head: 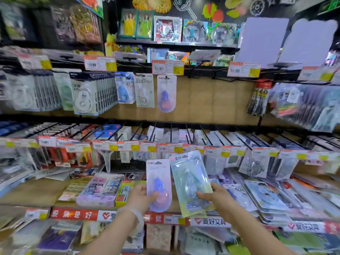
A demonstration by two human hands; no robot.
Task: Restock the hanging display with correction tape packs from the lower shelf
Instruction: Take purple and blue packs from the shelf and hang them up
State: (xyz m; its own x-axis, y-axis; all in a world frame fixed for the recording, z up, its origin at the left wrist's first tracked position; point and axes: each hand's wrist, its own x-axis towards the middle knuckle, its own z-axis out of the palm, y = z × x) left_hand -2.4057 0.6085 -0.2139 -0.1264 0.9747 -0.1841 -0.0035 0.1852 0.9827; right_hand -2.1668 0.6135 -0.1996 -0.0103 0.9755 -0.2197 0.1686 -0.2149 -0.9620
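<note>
My left hand grips a lilac correction tape pack by its lower end; a blue and pink tape dispenser shows through its blister. My right hand holds a larger pale green and blue correction tape pack, tilted left. Both packs are upright in front of the lower shelf. On the hanging display above, one matching lilac pack hangs alone on its hook. The hooks to its right carry nothing over bare wood backing.
Left of the lone pack hang a beige pack, a blue pack and a thick row of white tape packs. A middle rail of black pegs with price tags juts out between the shelf and the display. Flat stationery packs cover the shelf right.
</note>
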